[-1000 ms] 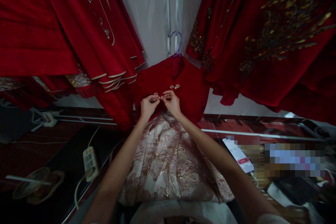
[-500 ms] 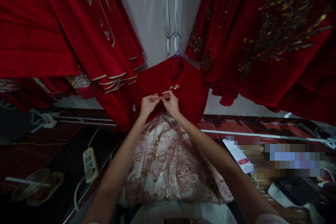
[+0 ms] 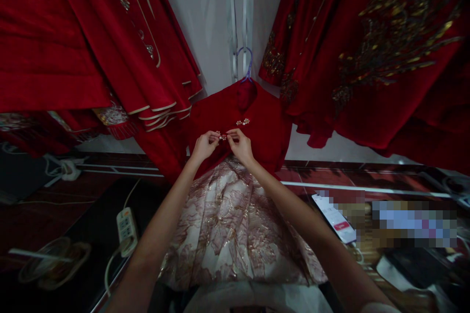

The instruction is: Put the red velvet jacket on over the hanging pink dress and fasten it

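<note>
A red jacket (image 3: 216,107) hangs in front of me on a purple hanger (image 3: 250,61). Low on its front, a small beaded clasp (image 3: 222,137) shows between my fingertips. My left hand (image 3: 206,145) pinches the clasp's left side with thumb and forefinger. From the other side my right hand (image 3: 240,145) pinches its right end. The exact finger contact is too small to make out. Another beaded clasp (image 3: 243,122) sits higher on the jacket, untouched by either hand. Below my hands spreads a pink and cream brocade skirt (image 3: 235,225) with metallic thread.
Red embroidered garments hang at left (image 3: 73,49) and right (image 3: 367,117). A power strip (image 3: 127,231) and a clear food container (image 3: 51,261) with a white stick lie on a dark surface at left. A lit phone (image 3: 335,219) rests on the right.
My hands have drawn slightly apart, the left one moving a little left and the right one a little right. More of the beaded clasp shows between the fingertips.
</note>
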